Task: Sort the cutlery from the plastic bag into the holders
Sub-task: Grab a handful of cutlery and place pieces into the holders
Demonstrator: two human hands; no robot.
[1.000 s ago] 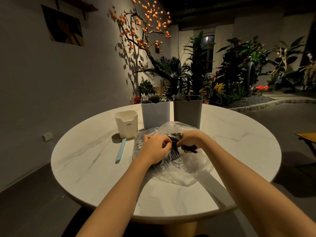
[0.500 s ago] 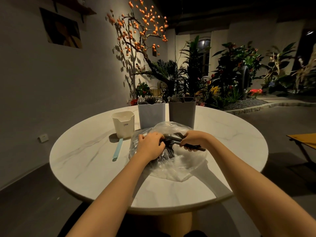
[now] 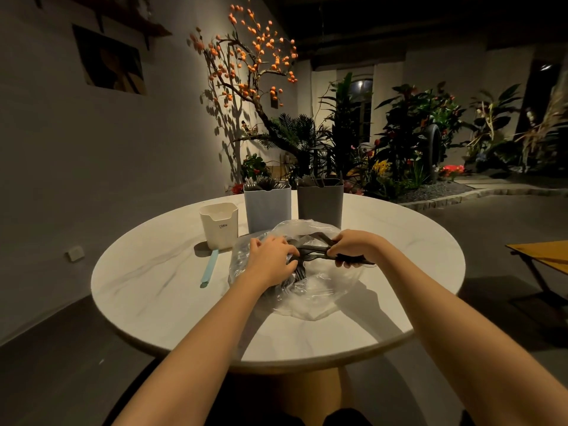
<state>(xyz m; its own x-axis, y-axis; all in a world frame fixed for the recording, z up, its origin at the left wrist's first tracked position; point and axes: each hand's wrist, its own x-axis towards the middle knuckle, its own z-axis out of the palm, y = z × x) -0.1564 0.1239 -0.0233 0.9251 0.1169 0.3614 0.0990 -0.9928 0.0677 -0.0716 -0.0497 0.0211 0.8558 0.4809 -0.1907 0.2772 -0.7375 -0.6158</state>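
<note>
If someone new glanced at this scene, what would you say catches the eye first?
Probably the two hands meeting over the clear plastic bag mid-table: the left hand reaches into the dark cutlery, the right hand grips a few dark pieces. Behind stand a white holder, a blue-grey holder and a dark grey holder; beyond the table, a branch with orange fruit glows against the wall.

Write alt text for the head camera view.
Both hands work in a clear plastic bag on a round white table: right hand grips dark cutlery, left hand reaches in. Three holders stand behind.
</note>
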